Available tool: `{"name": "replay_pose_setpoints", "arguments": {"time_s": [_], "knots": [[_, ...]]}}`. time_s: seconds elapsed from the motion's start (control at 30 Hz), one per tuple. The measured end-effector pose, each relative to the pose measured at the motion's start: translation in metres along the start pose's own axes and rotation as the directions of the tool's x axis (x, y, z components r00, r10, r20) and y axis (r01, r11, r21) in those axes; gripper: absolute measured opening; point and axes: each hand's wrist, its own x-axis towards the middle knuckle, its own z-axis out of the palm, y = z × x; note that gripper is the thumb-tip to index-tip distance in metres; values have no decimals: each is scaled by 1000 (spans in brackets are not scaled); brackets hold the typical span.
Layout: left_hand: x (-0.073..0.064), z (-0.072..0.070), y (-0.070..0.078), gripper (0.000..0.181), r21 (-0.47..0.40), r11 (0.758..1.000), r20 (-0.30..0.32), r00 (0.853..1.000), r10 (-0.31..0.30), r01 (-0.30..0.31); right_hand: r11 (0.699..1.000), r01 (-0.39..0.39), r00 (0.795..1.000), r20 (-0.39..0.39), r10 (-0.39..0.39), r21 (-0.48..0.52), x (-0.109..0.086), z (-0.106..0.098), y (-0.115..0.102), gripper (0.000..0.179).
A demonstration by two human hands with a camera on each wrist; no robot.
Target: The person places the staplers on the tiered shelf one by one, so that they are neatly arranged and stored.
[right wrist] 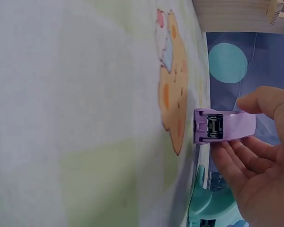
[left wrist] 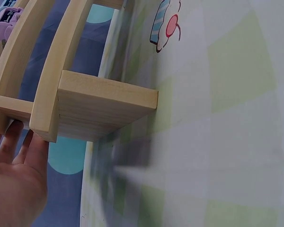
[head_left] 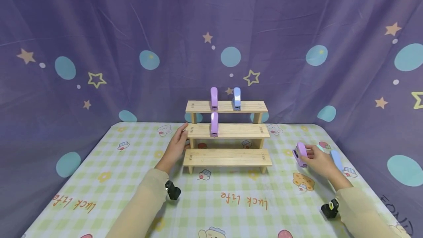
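In the head view my right hand [head_left: 318,159] pinches a purple stapler [head_left: 300,154] between thumb and fingers, at the table's right side. The right wrist view shows the thumb on one side of this purple stapler [right wrist: 225,126] and the fingers on the other. My left hand [head_left: 176,144] touches the left end of a three-step wooden shelf [head_left: 228,157]. Its fingers [left wrist: 36,153] lie against the shelf's end in the left wrist view. On the top step stand a purple stapler [head_left: 214,98] and a blue stapler [head_left: 237,98]; another purple stapler [head_left: 214,124] is on the middle step.
A blue stapler [head_left: 336,160] lies beyond my right hand, partly hidden by it. A teal stapler [right wrist: 215,203] shows below the hand in the right wrist view. A checked cloth [head_left: 132,194] covers the table, and a purple curtain [head_left: 185,28] hangs behind.
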Motion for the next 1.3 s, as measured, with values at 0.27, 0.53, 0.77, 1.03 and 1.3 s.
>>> {"name": "replay_pose_setpoints", "arguments": {"time_s": [0.27, 0.53, 0.77, 1.03, 1.3], "knots": [[-1, 0, -1, 49, -15, 1000, 5, 1000, 7, -7, 997, -36, 998, 43, 40, -73, -4, 4, 2, 58], [-2, 0, 0, 49, -11, 1000, 1, 1000, 7, -7, 994, -47, 997, 55, 53, -101, -4, 4, 1, 60], [-2, 0, 0, 49, -7, 1000, -1, 1000, 4, -4, 994, -54, 997, 51, 59, -97, -3, 4, 1, 58], [-2, 0, 0, 49, -9, 1000, 7, 1000, 14, -14, 993, -61, 996, 59, 67, -101, -3, 1, 0, 47], [-1, 1, 0, 49, -5, 1000, 2, 1000, 12, -12, 992, -43, 997, 56, 50, -123, -4, 0, -1, 45]]}}
